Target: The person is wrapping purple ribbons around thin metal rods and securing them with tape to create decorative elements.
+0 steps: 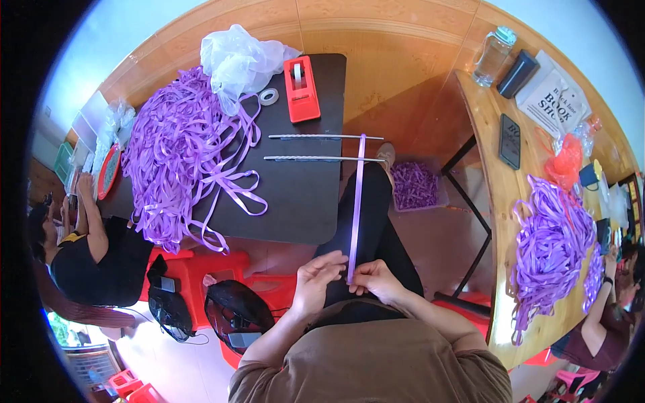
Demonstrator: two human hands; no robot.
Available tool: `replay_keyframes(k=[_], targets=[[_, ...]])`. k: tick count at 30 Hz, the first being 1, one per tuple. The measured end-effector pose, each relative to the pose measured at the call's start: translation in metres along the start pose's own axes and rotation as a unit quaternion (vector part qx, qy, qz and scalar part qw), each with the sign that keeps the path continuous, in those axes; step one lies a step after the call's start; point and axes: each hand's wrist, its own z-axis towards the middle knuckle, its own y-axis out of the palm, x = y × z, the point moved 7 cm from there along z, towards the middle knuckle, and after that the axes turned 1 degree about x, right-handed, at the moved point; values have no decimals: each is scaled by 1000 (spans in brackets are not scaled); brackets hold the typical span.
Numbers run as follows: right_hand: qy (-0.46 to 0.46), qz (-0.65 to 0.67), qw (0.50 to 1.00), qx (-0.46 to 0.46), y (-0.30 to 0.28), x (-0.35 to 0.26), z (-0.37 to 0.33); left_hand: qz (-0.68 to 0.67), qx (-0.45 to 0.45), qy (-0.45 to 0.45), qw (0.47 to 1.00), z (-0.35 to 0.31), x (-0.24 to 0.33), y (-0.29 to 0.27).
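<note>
A narrow purple ribbon (357, 208) runs taut from the far one of two thin metal rods towards my lap. It crosses the near rod (322, 159) on the way. My right hand (377, 281) pinches the ribbon's near end between thumb and fingers. Just left of that end, my left hand (318, 279) has its fingers stretched out beside the ribbon, apparently not gripping it. Both the far rod (316, 137) and the near one lie on the dark table (295, 201), their right ends jutting past its edge.
A big heap of purple ribbon (181, 154) covers the table's left part, near a white plastic bag (242, 60), tape roll (269, 97) and red tape dispenser (302, 88). A bin of ribbon pieces (418, 185) stands below. Right, a wooden table (480, 107) bears more ribbon. People sit on both sides.
</note>
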Motion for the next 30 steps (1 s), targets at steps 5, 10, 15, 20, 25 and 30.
replay_keyframes(k=[5, 10, 15, 20, 25, 30], targets=[[32, -2, 999, 0, 1, 1, -2, 91, -37, -33, 995, -5, -7, 3], [24, -9, 1000, -17, 5, 0, -6, 111, -68, -3, 991, 16, -2, 16], [7, -40, 998, -41, 15, -14, -11, 99, -15, 45, 994, 39, 8, 27], [-30, -53, 996, -66, 13, -16, -9, 41, 7, 35, 999, 46, 5, 30], [-30, -55, 996, -62, 7, -15, -9, 32, 14, -13, 999, 53, -6, 27], [-34, -115, 990, -80, -1, -28, -12, 33, -7, -30, 999, 50, -12, 24]])
